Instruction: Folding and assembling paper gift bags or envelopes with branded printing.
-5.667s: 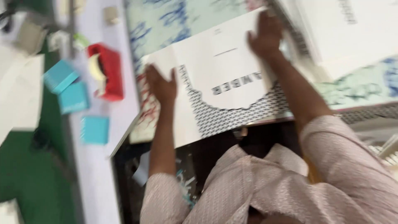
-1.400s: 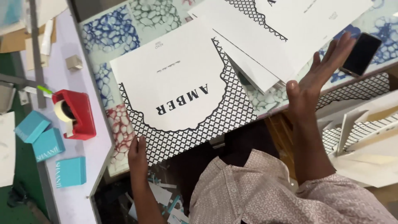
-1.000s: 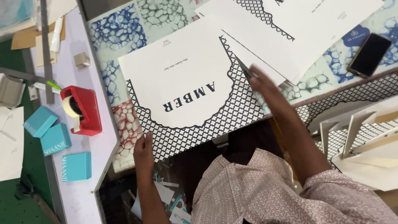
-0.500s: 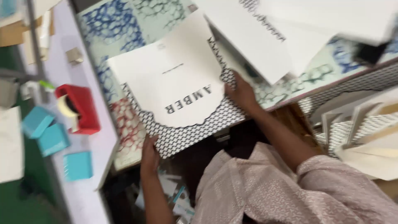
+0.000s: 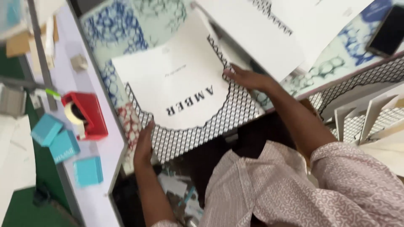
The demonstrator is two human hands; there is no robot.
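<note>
A person's left hand (image 5: 144, 143) is gripping the near left corner of a large white card sheet with a black mesh-patterned border (image 5: 181, 90), fingers curled over its edge, while the right hand (image 5: 248, 78) is lying open and flat on the sheet's right edge. The sheet is resting, slightly skewed, on a table covered in blue-and-green patterned paper (image 5: 113, 35), beside more white sheets (image 5: 269, 33). A dark phone (image 5: 389, 31) is lying at the far right. On the pale side bench (image 5: 99, 193), a red tape dispenser (image 5: 86, 115) is sitting near three small teal boxes (image 5: 63, 145).
</note>
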